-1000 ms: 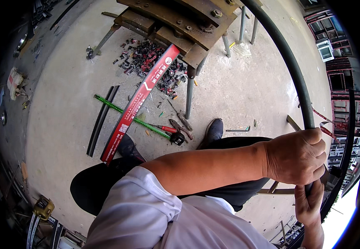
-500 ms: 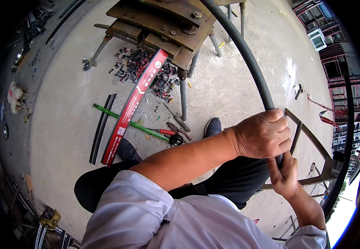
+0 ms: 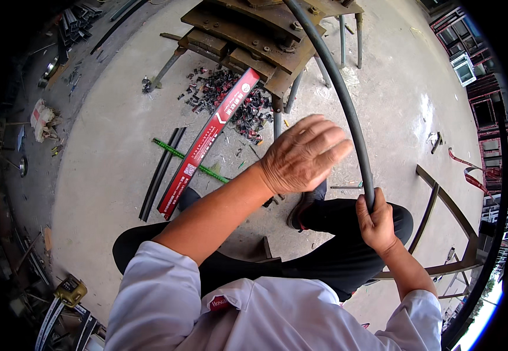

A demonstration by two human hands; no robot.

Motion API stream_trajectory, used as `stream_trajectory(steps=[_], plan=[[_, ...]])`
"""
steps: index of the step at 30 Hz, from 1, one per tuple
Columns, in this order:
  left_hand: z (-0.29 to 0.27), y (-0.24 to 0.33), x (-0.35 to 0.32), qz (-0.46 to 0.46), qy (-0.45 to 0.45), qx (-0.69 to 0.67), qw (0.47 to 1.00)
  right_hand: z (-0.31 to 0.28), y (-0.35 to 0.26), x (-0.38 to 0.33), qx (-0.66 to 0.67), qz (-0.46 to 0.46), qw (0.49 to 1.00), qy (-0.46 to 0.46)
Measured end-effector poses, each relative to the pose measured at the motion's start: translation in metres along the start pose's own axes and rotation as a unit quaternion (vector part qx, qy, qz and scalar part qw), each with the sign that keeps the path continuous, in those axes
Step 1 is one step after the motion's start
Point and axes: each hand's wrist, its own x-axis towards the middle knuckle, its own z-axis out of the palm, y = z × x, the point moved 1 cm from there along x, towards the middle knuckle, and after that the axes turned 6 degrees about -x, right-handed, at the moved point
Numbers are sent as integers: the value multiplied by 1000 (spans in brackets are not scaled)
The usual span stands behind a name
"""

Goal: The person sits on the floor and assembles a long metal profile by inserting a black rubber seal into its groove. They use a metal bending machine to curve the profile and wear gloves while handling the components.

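My right hand [image 3: 378, 225] grips the near end of a long dark metal bar [image 3: 345, 105], which curves up from the steel bench tool [image 3: 248, 47] ahead of me. Just left of the bar hovers my left hand [image 3: 306, 153], back upward, fingers loosely bent and slightly apart, holding nothing. A length of red-faced profile [image 3: 207, 143] reaches from the bench tool's near edge down toward my left knee. Beneath it, a green measuring tape [image 3: 170, 148] crosses two dark narrow strips [image 3: 163, 172] on the floor. My left forearm and hand hide part of the floor there.
Small red and black offcuts [image 3: 251, 117] lie heaped beneath the bench tool, between its legs. A curved metal frame [image 3: 432, 216] stands right of my knee. Window frames [image 3: 488, 117] line the far right. A yellow tape measure [image 3: 70, 291] sits at lower left.
My left hand has let go of the bar and moved left. My right hand still grips the bar's end, now slightly farther left and higher in the view.
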Motion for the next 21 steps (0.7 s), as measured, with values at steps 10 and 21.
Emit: stream_trajectory(steps=[10, 21], plan=[[-82, -63, -83, -508, -109, 248, 817, 3, -1, -1, -15, -33, 998, 60], [-102, -67, -88, -586, -179, 211, 762, -81, -61, -30, -125, 1, 989, 77]])
